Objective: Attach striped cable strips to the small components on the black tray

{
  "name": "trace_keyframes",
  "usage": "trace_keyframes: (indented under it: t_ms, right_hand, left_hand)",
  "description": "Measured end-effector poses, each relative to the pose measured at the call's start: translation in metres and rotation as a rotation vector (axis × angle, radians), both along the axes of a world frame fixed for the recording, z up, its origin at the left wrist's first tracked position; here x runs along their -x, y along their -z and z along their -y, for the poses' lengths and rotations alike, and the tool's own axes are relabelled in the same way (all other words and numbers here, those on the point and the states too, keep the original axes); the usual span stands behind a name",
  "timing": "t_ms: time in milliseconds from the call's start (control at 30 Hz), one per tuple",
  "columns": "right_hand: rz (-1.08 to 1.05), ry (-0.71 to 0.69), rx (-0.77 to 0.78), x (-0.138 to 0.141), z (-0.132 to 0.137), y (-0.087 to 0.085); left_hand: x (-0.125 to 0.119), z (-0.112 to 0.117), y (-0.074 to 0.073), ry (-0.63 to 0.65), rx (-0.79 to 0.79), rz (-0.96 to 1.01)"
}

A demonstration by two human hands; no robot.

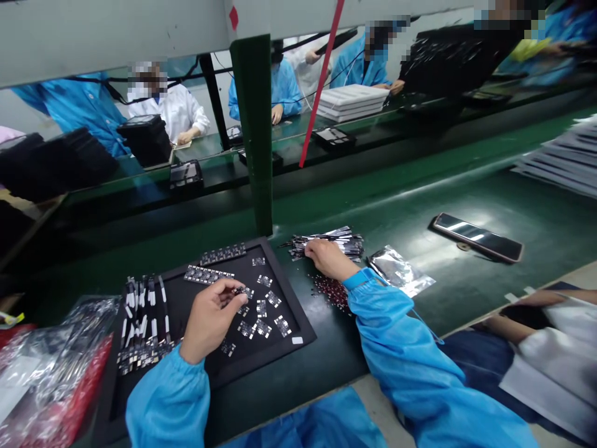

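Observation:
My left hand [209,320] is over the black foam tray [291,298], thumb and forefinger pinching a small circuit board [240,290]. Several loose circuit boards [262,328] lie scattered on the tray under and beside it. Unseparated board panels [209,274] rest toward its far edge, and boards with strips attached [145,311] line its left side. To the right of the tray, my right hand [330,258] reaches into a pile of thin dark and silvery strips [347,239]. Its fingers are closed at the pile's near edge; what lies between them is hidden.
Tiny red parts [329,291] are spread below my right wrist. A silvery bag [400,270] and a phone [478,236] lie to the right. Plastic bags [56,367] sit at the far left. A green post [254,137] rises behind the tray; co-workers sit beyond.

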State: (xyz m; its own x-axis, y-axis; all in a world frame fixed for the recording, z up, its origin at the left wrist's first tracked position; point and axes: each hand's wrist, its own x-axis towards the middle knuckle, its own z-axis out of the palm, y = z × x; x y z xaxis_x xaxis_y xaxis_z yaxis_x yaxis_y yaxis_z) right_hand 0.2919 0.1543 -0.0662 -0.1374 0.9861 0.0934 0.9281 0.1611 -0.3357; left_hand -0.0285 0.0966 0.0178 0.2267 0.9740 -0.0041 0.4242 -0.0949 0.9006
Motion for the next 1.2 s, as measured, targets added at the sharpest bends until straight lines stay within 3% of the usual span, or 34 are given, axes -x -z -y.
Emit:
trace_keyframes:
  t_ms: [200, 467, 633, 800, 1000, 1100, 1200]
  right_hand:
    - [-0.037, 0.032, -0.076, -0.004, 0.001, -0.001]
    - [-0.146, 0.046, -0.173, -0.010, 0.000, 0.002]
    - [-0.186, 0.056, -0.222, -0.013, 0.001, 0.000]
    - [-0.210, 0.121, -0.346, -0.016, 0.009, -0.015]
    - [-0.335, 0.200, -0.685, 0.011, 0.045, -0.050]
    - [-0.424, 0.066, -0.586, 0.042, 0.065, -0.063]
    - [-0.542, -0.107, -0.285, 0.074, 0.074, -0.066]
  left_hand:
    - [-0.003, -0.003, 0.014, -0.056, 0.143, 0.230]
    - [0.001, -0.001, 0.028, -0.041, 0.199, 0.256]
    - [-0.001, 0.000, 0.029, -0.051, 0.223, 0.293]
    - [-0.005, 0.001, 0.027, -0.083, 0.223, 0.384]
    - [-0.007, 0.004, 0.032, -0.085, 0.232, 0.399]
    - [-0.008, 0.005, 0.034, -0.069, 0.243, 0.425]
    - [-0.009, 0.006, 0.033, -0.064, 0.256, 0.435]
